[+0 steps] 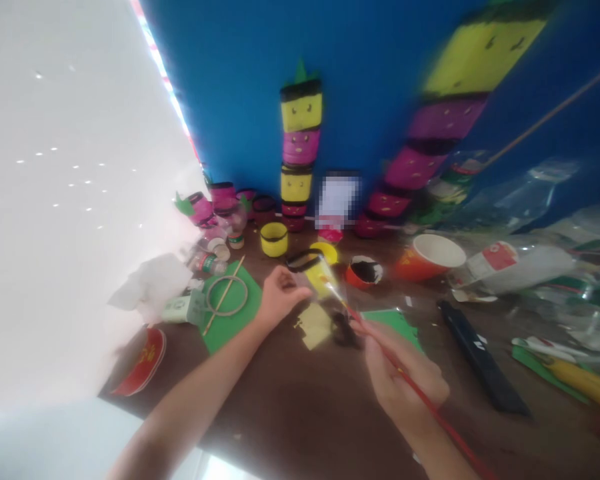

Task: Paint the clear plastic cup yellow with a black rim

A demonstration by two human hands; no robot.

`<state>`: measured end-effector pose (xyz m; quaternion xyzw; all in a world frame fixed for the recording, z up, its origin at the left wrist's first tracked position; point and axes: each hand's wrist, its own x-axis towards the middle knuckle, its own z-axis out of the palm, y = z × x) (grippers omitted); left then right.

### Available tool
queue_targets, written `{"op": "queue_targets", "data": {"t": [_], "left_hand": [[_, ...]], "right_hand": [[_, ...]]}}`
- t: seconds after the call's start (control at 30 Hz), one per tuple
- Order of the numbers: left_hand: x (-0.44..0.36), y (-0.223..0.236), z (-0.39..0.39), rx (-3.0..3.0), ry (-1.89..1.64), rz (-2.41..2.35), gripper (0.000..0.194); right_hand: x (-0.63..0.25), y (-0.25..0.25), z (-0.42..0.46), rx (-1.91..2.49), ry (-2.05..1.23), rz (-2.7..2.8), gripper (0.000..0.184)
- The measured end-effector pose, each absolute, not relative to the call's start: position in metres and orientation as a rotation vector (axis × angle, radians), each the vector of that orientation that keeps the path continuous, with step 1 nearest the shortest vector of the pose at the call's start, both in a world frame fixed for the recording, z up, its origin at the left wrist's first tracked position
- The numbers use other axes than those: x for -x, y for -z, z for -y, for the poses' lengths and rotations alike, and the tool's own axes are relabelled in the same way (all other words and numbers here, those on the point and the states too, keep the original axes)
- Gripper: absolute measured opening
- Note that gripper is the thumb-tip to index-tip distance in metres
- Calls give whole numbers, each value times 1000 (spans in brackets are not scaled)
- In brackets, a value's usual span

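Note:
My right hand point(405, 367) is closed around a long red paintbrush point(400, 372), its bristles against the yellow side of a cut plastic cup piece point(317, 272) with a black rim. My left hand point(280, 297) grips that piece from the left, fingers curled and thumb stretched along it. Just behind it lies a round yellow paint lid or pot point(324, 253). Below the piece are a torn pale yellow scrap point(314, 327) and a dark blurred item point(344, 330) beside my right fingers. An orange cup with dark paint inside point(364, 272) stands to the right.
Green sheets point(237, 300) lie left, under a ring point(227, 295) and a stick. A yellow ring with a black band point(274, 240) stands behind. Painted face towers point(301, 147) rise by the blue wall. Rightward are a paper cup point(433, 257), a black bar point(480, 360) and plastic bottles point(520, 263).

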<state>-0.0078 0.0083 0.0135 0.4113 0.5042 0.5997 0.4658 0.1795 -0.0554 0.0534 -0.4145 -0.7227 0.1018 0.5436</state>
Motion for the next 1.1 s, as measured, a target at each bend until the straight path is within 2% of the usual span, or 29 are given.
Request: {"op": "queue_targets", "data": {"t": [0.23, 0.47, 1.1], "left_hand": [[7, -14, -7, -1032, -1452, -1259, 42], [8, -13, -9, -965, -1527, -1260, 37], [7, -15, -8, -977, -1472, -1240, 37]], "right_hand": [[-177, -50, 49, 903, -129, 1790, 23], [-184, -48, 53, 970, -268, 1756, 20], [-180, -50, 52, 957, -259, 1789, 23]]}}
